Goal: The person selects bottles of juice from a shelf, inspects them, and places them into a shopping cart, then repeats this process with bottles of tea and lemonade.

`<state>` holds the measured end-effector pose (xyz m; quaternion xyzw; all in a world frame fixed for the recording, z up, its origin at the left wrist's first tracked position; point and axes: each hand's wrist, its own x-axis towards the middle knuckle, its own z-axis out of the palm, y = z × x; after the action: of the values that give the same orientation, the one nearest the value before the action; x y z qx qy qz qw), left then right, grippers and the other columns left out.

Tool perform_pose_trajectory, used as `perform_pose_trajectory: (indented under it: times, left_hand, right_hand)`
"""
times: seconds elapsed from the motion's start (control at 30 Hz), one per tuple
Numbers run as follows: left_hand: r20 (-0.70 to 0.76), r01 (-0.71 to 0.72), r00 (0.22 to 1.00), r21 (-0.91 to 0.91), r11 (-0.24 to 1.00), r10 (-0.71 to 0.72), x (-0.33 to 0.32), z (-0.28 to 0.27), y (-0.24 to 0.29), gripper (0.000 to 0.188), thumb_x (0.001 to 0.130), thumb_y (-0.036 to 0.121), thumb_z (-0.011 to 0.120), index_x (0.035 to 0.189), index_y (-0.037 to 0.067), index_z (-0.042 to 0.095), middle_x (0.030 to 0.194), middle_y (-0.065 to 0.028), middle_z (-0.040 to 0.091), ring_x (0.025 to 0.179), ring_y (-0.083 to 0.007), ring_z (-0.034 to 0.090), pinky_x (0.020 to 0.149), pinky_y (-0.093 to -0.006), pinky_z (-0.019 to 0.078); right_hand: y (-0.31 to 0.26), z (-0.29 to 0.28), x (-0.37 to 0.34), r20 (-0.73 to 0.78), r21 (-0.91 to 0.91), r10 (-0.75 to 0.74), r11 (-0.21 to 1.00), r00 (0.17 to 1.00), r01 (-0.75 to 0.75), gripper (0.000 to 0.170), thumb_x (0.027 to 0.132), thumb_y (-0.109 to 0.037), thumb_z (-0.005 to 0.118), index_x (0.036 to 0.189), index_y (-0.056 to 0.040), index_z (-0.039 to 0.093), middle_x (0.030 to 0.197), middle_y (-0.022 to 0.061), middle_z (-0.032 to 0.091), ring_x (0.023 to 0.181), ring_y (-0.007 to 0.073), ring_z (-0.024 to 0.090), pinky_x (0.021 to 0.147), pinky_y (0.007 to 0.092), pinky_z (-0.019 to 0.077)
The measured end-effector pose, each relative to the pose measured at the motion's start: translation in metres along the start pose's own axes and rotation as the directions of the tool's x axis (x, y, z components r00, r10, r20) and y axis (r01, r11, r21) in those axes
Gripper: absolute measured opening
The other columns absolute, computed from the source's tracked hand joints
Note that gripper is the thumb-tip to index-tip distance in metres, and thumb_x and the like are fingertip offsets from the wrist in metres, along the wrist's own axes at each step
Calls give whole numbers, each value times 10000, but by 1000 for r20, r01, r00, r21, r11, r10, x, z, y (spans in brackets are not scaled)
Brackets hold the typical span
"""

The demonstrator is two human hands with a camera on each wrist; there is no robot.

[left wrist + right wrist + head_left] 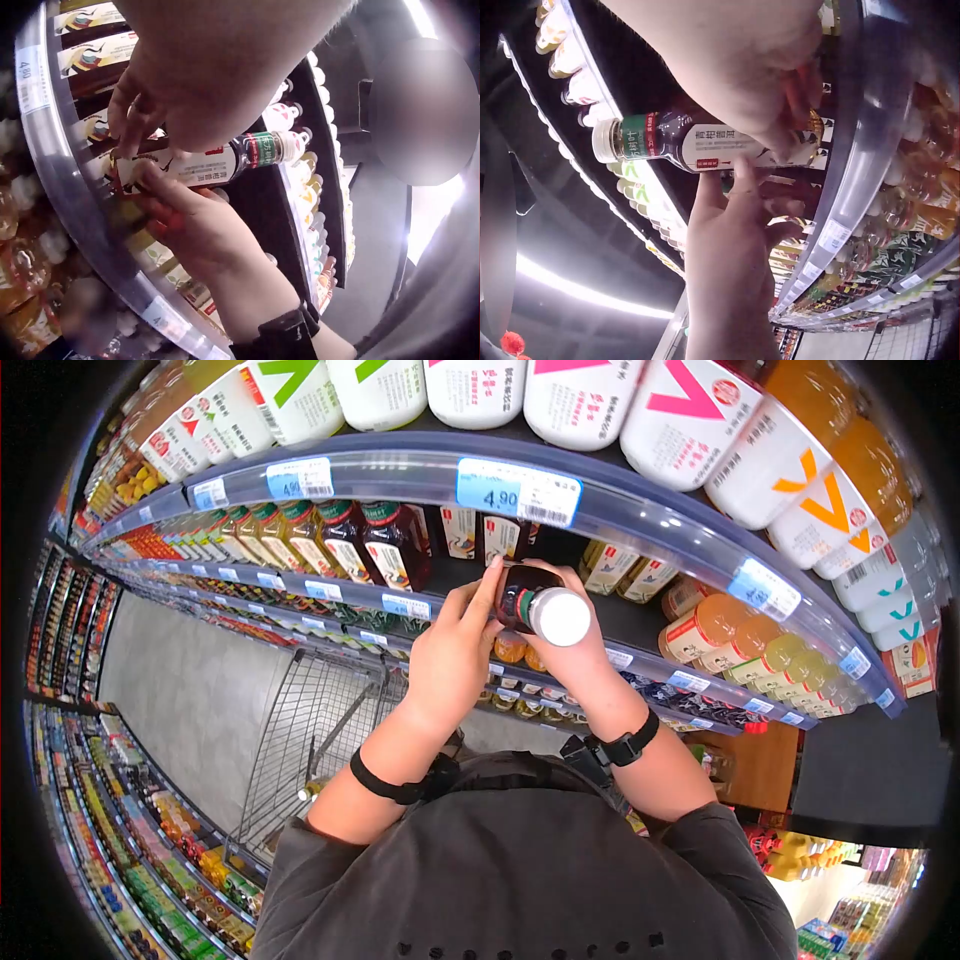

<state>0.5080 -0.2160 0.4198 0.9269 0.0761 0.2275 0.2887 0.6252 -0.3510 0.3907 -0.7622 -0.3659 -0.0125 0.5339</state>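
Note:
In the head view, a bottle of dark tea (515, 598) with a white cap (560, 617) is held in front of the shelf, its cap end toward me. My right hand (583, 650) grips it from the right, and in the left wrist view that hand's thumb lies across the pale label (206, 169). From the other side my left hand (452, 655) pinches the bottle. One left fingertip overlaps the label in the right wrist view, where the green band (636, 136) under the cap also shows. The bottle's base end is partly hidden by the right fingers (784, 146).
Similar dark bottles (390, 545) stand on the shelf behind the hands, beside a dark gap. Larger white-labelled bottles (475, 390) fill the shelf above, over a rail with price tags (520, 490). A wire shopping cart (310, 710) stands on the floor at lower left.

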Motion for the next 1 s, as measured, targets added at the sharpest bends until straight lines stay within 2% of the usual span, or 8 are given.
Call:
perform_pose_trajectory:
  times: [0.1,0.23,0.3,0.5,0.57,0.6,0.8,1.0]
  left_hand:
    - [52,38,998,9,999,-39,15,-5,-18,782,898,31,696,1601,159,377,1240,-184,658,988,-396,697,774,-459,580]
    - [42,50,998,32,998,-51,24,-1,-51,633,967,143,686,1543,71,434,1113,-228,711,896,-417,713,710,-475,571]
    - [-4,-32,999,63,997,32,28,1,-65,638,995,226,652,1567,80,410,992,-176,723,750,-359,717,608,-443,568]
    - [-52,-70,996,87,994,74,29,-1,-81,514,996,264,667,1440,31,554,895,-154,735,698,-336,716,584,-418,563]
    - [-67,-58,996,84,995,64,31,-3,-82,476,983,287,688,1367,15,617,881,-150,738,693,-321,718,574,-403,559]
    - [-70,-57,996,92,994,64,31,-4,-82,474,976,299,698,1346,9,632,870,-148,739,687,-313,720,568,-396,556]
    - [-101,-52,992,167,985,70,31,-12,-86,446,946,359,734,1211,0,713,796,-132,739,627,-270,718,522,-353,536]
    - [-117,-24,992,188,982,47,25,-18,-97,378,926,327,769,1113,-1,754,833,-144,754,594,-279,710,526,-364,540]
  right_hand:
    - [2,10,18,23,-67,52,996,998,-51,638,767,-174,853,1333,-26,598,1203,183,621,1158,369,617,995,424,522]
    - [-8,19,32,150,-156,281,954,948,-258,694,746,-229,887,1325,6,586,1174,205,646,1013,365,666,869,423,560]
    - [-7,25,36,147,-171,273,954,951,-247,725,733,-250,902,1327,12,579,1147,214,665,938,362,677,812,423,565]
    - [-17,32,45,163,-329,331,906,930,-265,685,780,-393,864,1254,23,597,1127,217,693,962,390,698,800,458,573]
    - [-18,34,48,186,-480,316,855,930,-195,646,796,-436,846,1198,12,611,1132,221,703,992,398,703,808,475,576]
    - [-20,35,48,181,-491,265,859,947,-146,626,805,-466,832,1153,11,622,1060,216,726,972,405,711,794,476,584]
    - [-24,44,57,208,-567,300,813,931,-135,659,798,-504,828,1131,29,630,916,193,745,881,401,730,746,474,594]
    - [-32,57,63,180,-567,321,806,930,-169,682,788,-542,827,1129,16,633,949,200,751,906,409,730,770,483,599]
